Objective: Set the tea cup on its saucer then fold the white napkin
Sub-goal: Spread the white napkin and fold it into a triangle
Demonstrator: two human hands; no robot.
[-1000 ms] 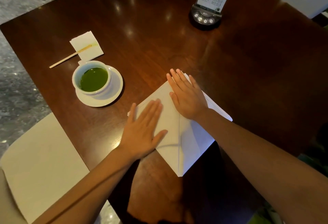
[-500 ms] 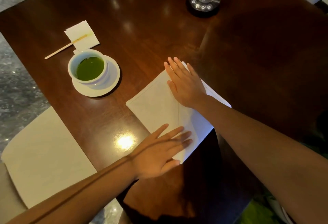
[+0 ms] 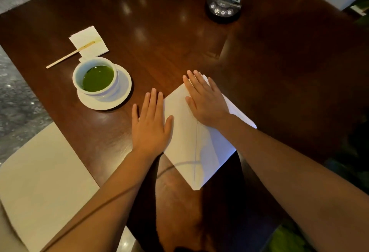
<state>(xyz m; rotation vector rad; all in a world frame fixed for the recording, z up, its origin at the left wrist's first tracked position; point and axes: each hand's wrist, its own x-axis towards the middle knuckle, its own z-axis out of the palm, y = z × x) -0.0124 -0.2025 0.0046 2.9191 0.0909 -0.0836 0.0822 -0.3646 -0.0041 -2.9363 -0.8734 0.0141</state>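
Observation:
A white tea cup (image 3: 93, 72) holding green tea stands on its white saucer (image 3: 121, 97) at the left of the dark wooden table (image 3: 159, 32). The white napkin (image 3: 191, 144) lies folded near the table's front edge, one corner hanging over it, a crease running down its middle. My left hand (image 3: 150, 126) lies flat, fingers spread, over the napkin's left side. On the napkin's far corner my right hand (image 3: 205, 100) presses flat. Neither hand grips anything.
A small white paper square (image 3: 89, 40) with a wooden stirrer (image 3: 67, 55) lies beyond the cup. A menu stand on a black base (image 3: 222, 9) is at the far edge. A pale chair seat (image 3: 40, 182) sits at lower left.
My left hand slid down to the napkin's near corner, then came back up to its left side. My right hand stayed pressing the far corner.

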